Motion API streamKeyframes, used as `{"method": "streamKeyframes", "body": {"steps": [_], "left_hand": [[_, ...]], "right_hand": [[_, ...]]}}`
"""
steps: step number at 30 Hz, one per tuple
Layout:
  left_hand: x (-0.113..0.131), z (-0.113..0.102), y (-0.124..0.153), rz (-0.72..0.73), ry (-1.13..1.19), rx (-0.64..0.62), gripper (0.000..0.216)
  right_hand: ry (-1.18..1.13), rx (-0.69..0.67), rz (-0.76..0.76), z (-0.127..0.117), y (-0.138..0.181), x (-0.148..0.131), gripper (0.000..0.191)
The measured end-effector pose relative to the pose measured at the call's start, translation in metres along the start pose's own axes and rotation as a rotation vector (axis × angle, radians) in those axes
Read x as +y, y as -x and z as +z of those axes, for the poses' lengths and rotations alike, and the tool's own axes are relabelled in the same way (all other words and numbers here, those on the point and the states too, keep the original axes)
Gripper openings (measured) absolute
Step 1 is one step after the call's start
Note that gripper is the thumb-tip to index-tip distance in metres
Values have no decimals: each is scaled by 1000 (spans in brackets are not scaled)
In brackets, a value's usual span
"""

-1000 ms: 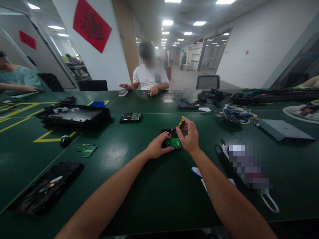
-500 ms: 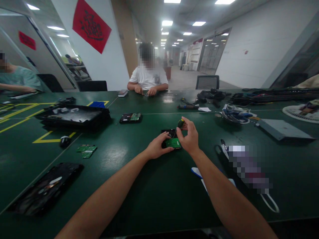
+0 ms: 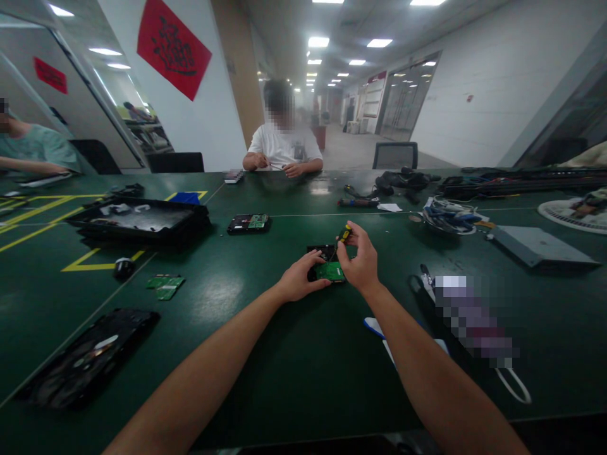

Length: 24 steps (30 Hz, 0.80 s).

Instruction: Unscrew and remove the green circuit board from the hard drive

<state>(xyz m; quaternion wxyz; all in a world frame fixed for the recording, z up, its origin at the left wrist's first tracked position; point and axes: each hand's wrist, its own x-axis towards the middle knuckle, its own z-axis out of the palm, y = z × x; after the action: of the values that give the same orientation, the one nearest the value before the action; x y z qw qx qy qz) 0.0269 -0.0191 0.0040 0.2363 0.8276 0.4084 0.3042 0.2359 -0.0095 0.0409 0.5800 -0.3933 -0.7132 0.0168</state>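
Note:
A small hard drive (image 3: 327, 270) with a green circuit board on top lies on the dark green table (image 3: 294, 354) in front of me. My left hand (image 3: 300, 279) grips its left side, fingers curled over the edge. My right hand (image 3: 361, 260) is closed round a screwdriver with a yellow and black handle (image 3: 344, 234), held upright with its tip down on the drive's far part.
A black tray (image 3: 137, 221) and another drive (image 3: 249, 222) lie further back on the left, loose green boards (image 3: 165, 285) and an opened drive (image 3: 85, 360) nearer. Cables (image 3: 448, 216) and a grey box (image 3: 540, 246) are at the right. A person (image 3: 283, 142) sits opposite, another person (image 3: 28, 148) at far left.
My hands have stayed on the drive; the screwdriver handle has turned slightly in my right fingers. The person opposite has drawn both hands together in front of the chest.

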Motion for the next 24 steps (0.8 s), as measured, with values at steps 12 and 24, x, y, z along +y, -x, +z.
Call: {"method": "streamKeyframes", "body": {"steps": [12,24], "left_hand": [[0,0,0,22,-3,-5,62],[0,-1,0,24,-20,-6,63]], "right_hand": [[4,6,-5,2,1,2,53],[14,3,10,2,0,2,54]]}}
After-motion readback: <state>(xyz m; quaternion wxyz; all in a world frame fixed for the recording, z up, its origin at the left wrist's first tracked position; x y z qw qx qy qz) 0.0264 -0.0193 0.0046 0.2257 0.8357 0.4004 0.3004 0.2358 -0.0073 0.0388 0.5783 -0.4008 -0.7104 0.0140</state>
